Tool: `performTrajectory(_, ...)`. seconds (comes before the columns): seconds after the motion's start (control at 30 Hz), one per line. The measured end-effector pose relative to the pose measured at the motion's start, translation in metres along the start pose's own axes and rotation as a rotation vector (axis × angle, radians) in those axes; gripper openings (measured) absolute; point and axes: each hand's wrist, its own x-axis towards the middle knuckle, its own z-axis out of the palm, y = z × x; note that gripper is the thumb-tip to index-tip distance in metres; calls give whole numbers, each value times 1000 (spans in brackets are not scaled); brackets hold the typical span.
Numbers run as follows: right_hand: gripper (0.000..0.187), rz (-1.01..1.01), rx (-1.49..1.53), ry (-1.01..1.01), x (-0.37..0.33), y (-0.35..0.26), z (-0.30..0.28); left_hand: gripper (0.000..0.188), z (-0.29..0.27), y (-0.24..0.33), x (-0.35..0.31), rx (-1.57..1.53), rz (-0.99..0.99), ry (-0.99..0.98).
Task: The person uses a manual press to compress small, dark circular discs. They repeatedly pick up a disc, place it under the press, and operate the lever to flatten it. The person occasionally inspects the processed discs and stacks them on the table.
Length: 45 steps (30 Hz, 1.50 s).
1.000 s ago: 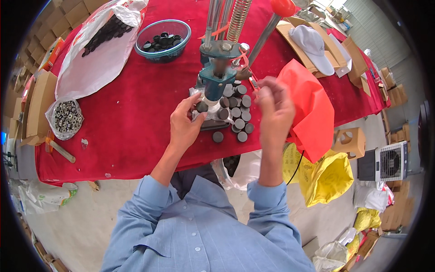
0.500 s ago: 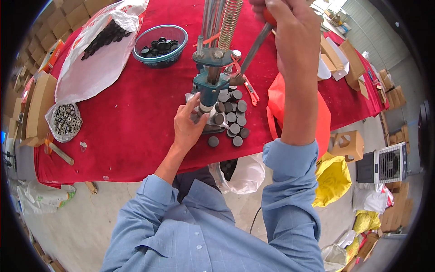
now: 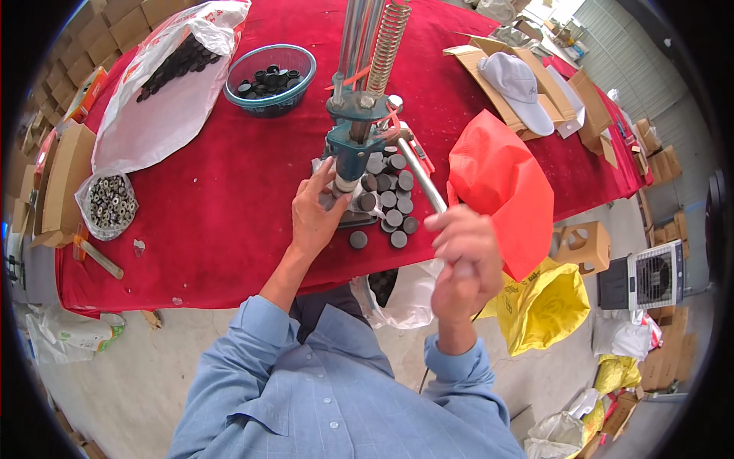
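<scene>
A green hand press [image 3: 354, 145] with a steel column and a coil spring [image 3: 389, 47] stands on the red-covered table. My left hand [image 3: 313, 214] is closed at the foot of the press, thumb and fingers around the spot under its ram; what they hold there is hidden. My right hand [image 3: 465, 264], smeared by motion, is closed round the end of the press's metal lever [image 3: 422, 175], which slants down toward me. Its knob is hidden in the hand. Several dark round caps [image 3: 388, 200] lie just right of the press, near my left fingertips.
A bowl of black caps [image 3: 269, 101] and a white sack [image 3: 164, 115] spilling black pieces stand far left. Small metal parts fill a clear bag [image 3: 108, 205]. A red cloth bag [image 3: 501, 191] lies right of the lever; a cap [image 3: 512, 80] rests on cardboard behind.
My right hand has swung the lever from high up down toward me, uncovering the cap and cardboard. My left hand has stayed at the press's foot.
</scene>
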Motion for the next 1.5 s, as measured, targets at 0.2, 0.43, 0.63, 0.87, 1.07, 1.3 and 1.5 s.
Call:
performTrajectory(0.2,15,-23,9,151,-62,14,11,81,-1,0,-5,2,1,9)
performTrajectory(0.43,13,-48,-52,38,-25,8,2,75,5,9,10,36,-4,13)
performTrajectory(0.63,17,82,-99,-21,80,3,5,67,-13,16,-2,-110,-105,-37)
performTrajectory(0.87,26,260,-2,-43,195,53,37,63,-69,61,-46,-665,-240,-91)
performTrajectory(1.07,28,-94,-266,311,148,44,47,66,-99,81,-53,-652,-51,-55)
performTrajectory(1.3,34,688,425,-196,-16,2,64,68,-102,85,-51,-506,112,-36)
performTrajectory(1.5,37,672,526,-217,-37,6,76,68,-99,85,-52,-464,107,-58)
